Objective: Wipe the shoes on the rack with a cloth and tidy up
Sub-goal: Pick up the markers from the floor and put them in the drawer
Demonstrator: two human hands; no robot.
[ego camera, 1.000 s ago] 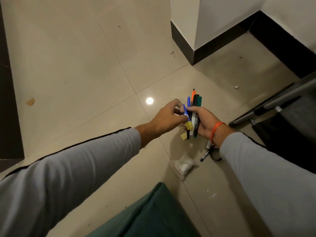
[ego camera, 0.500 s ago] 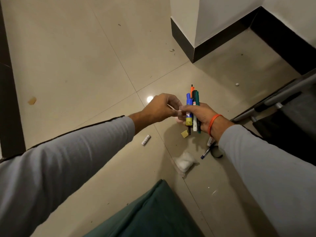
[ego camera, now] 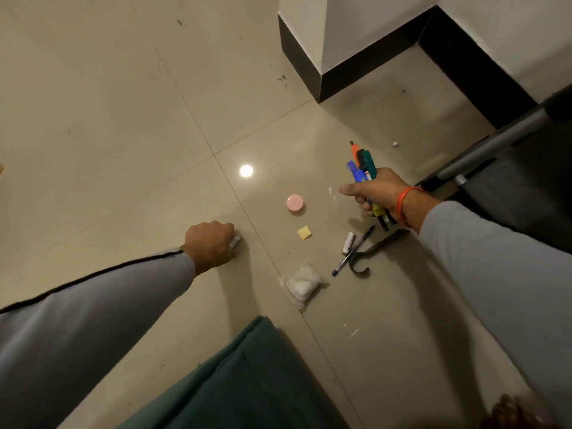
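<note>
A bundle of coloured plastic pens (ego camera: 362,168) is gripped at right of centre by the curled fingers of the right hand (ego camera: 376,192), while a small white cylindrical object (ego camera: 236,241) on the beige tiled floor (ego camera: 108,125) is pinched at centre left by the left hand (ego camera: 210,243).

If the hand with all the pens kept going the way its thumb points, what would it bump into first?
Probably the pink round lid on the floor, just left of the right hand. The hand seems higher up, so it might pass above it.
</note>
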